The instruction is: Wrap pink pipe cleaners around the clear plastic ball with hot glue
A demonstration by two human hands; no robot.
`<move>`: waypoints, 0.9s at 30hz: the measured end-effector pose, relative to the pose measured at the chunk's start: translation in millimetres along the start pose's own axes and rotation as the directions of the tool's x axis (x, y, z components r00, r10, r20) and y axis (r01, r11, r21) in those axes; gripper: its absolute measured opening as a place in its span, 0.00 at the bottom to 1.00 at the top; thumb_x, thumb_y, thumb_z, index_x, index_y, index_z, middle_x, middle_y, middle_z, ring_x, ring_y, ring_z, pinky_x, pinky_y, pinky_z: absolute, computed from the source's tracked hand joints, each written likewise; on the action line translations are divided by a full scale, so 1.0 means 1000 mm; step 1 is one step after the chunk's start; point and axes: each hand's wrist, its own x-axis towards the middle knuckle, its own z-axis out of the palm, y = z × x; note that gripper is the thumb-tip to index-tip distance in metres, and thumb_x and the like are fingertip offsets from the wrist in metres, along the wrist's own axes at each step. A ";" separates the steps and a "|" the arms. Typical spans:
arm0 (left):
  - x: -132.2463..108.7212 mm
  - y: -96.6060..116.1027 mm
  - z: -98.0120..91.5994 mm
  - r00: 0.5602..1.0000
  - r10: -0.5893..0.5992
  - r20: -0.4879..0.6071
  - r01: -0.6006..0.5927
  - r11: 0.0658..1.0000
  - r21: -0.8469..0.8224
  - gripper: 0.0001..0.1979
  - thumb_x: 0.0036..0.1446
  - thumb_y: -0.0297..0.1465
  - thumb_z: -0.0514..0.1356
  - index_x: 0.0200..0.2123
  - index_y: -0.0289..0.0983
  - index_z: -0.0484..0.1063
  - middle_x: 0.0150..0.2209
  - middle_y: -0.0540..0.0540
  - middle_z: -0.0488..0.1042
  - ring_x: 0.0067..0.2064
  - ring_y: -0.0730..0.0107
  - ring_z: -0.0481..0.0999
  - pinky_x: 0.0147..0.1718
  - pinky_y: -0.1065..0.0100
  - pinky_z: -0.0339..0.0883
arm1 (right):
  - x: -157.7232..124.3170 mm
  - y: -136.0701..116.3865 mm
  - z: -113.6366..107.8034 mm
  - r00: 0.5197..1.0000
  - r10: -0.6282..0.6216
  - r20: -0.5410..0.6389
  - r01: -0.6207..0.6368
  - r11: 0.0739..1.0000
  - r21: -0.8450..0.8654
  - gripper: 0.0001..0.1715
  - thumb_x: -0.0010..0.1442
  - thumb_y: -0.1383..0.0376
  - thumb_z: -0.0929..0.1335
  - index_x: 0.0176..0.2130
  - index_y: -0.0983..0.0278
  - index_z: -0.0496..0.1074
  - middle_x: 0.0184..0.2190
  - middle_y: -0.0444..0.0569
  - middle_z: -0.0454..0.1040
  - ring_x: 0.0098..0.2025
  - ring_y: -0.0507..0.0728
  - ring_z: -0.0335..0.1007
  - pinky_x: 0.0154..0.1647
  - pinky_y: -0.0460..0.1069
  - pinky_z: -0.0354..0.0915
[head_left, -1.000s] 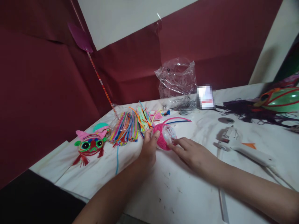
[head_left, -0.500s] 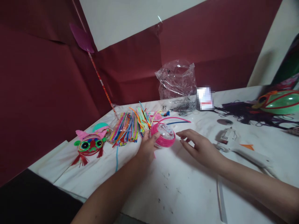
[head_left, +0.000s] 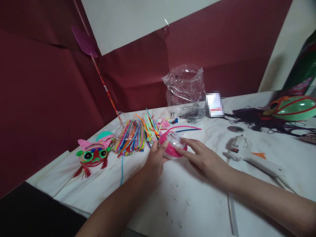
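Note:
A clear plastic ball (head_left: pixel 176 142) with bright pink pipe cleaner wound round it sits between my hands over the table. My left hand (head_left: pixel 156 154) grips its left side, the thumb on the pink coils and the other fingers mostly hidden behind. From the right, my right hand (head_left: pixel 203 158) has its index finger and thumb on the ball's rim and coils. A loose pink pipe cleaner (head_left: pixel 189 126) and a dark blue one (head_left: pixel 190 130) lie just behind the ball.
Bundled coloured pipe cleaners (head_left: pixel 130 136) and a decorated animal-face ball (head_left: pixel 95 154) lie left. A white glue gun (head_left: pixel 256 159) rests right, near a green lantern-like piece (head_left: pixel 296 108) with dark threads. A clear plastic bag (head_left: pixel 185 87) and a fly swatter (head_left: pixel 103 82) stand behind.
My right hand has moved left, from apart from the ball to touching its right side. The left hand keeps its grip, and the ball has turned slightly.

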 end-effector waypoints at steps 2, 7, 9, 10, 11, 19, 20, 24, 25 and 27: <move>-0.003 0.001 0.003 1.000 0.012 0.003 -0.012 1.000 0.001 0.32 0.47 0.44 0.69 0.53 0.38 0.67 0.52 0.37 0.75 0.51 0.51 0.77 0.49 0.51 0.71 | 0.000 0.001 -0.001 1.000 -0.014 -0.008 0.014 1.000 -0.025 0.26 0.65 0.74 0.60 0.59 0.63 0.69 0.59 0.68 0.66 0.58 0.68 0.65 0.49 0.64 0.70; -0.005 0.002 0.006 0.997 0.064 -0.042 -0.063 0.998 0.018 0.37 0.39 0.34 0.74 0.53 0.38 0.65 0.49 0.38 0.77 0.50 0.52 0.77 0.52 0.52 0.68 | -0.002 0.003 0.003 0.999 -0.040 0.009 0.040 0.998 -0.045 0.28 0.64 0.76 0.60 0.61 0.62 0.67 0.60 0.69 0.64 0.58 0.69 0.65 0.48 0.64 0.71; -0.003 0.001 0.005 0.991 0.115 -0.068 -0.112 0.992 0.052 0.40 0.37 0.31 0.74 0.55 0.38 0.64 0.48 0.38 0.76 0.50 0.52 0.76 0.51 0.52 0.68 | -0.003 0.002 0.005 0.999 -0.033 0.011 0.033 0.999 -0.016 0.28 0.64 0.76 0.61 0.61 0.62 0.66 0.60 0.69 0.63 0.58 0.69 0.65 0.49 0.64 0.71; -0.001 0.001 0.003 0.986 0.152 -0.073 -0.146 0.986 0.077 0.41 0.36 0.31 0.74 0.55 0.38 0.63 0.48 0.39 0.76 0.51 0.51 0.76 0.51 0.52 0.68 | -0.003 0.002 0.005 1.000 -0.021 0.001 0.021 1.000 0.007 0.28 0.64 0.75 0.61 0.61 0.62 0.66 0.60 0.69 0.63 0.58 0.68 0.65 0.49 0.63 0.71; 0.000 0.001 0.002 0.979 0.193 -0.071 -0.185 0.977 0.107 0.43 0.35 0.30 0.74 0.56 0.38 0.62 0.49 0.39 0.75 0.51 0.50 0.75 0.52 0.52 0.68 | -0.003 0.002 0.006 1.000 -0.002 -0.014 0.002 0.999 0.032 0.27 0.64 0.75 0.61 0.61 0.62 0.65 0.59 0.68 0.63 0.58 0.68 0.66 0.49 0.62 0.72; 0.007 -0.003 -0.007 0.953 0.300 -0.035 -0.284 0.929 0.237 0.45 0.31 0.28 0.75 0.55 0.38 0.63 0.53 0.39 0.72 0.55 0.50 0.71 0.55 0.53 0.64 | 0.003 0.004 -0.002 0.921 0.382 -0.071 -0.345 0.888 0.306 0.18 0.65 0.65 0.61 0.54 0.62 0.66 0.52 0.60 0.70 0.53 0.63 0.71 0.47 0.59 0.73; 0.008 -0.003 -0.008 0.961 0.273 -0.040 -0.259 0.943 0.209 0.45 0.32 0.28 0.75 0.56 0.39 0.63 0.52 0.40 0.73 0.55 0.50 0.72 0.54 0.54 0.65 | 0.005 0.004 -0.003 0.900 0.433 -0.043 -0.393 0.852 0.346 0.18 0.65 0.63 0.61 0.53 0.62 0.66 0.52 0.59 0.71 0.51 0.63 0.71 0.45 0.59 0.74; 0.011 -0.002 -0.010 0.989 0.135 -0.057 -0.128 0.986 0.111 0.40 0.40 0.32 0.71 0.58 0.41 0.62 0.50 0.41 0.76 0.50 0.50 0.76 0.47 0.57 0.70 | 0.007 0.003 -0.006 0.819 0.570 0.058 -0.537 0.728 0.426 0.18 0.62 0.59 0.62 0.51 0.61 0.68 0.49 0.56 0.72 0.43 0.61 0.74 0.37 0.57 0.74; 0.011 -0.001 -0.010 0.994 0.097 -0.051 -0.091 0.990 0.106 0.39 0.43 0.35 0.70 0.58 0.41 0.61 0.50 0.40 0.76 0.49 0.50 0.77 0.45 0.57 0.72 | 0.008 0.003 -0.006 0.809 0.584 0.068 -0.552 0.714 0.430 0.18 0.62 0.58 0.62 0.50 0.60 0.68 0.49 0.56 0.73 0.41 0.61 0.74 0.36 0.57 0.74; 0.012 0.000 -0.012 0.999 0.039 -0.010 -0.038 0.995 0.090 0.37 0.47 0.38 0.68 0.60 0.42 0.60 0.52 0.39 0.75 0.48 0.48 0.78 0.41 0.58 0.73 | 0.008 0.003 -0.005 0.789 0.609 0.082 -0.577 0.688 0.440 0.18 0.61 0.57 0.62 0.49 0.60 0.69 0.47 0.55 0.74 0.40 0.61 0.75 0.35 0.56 0.73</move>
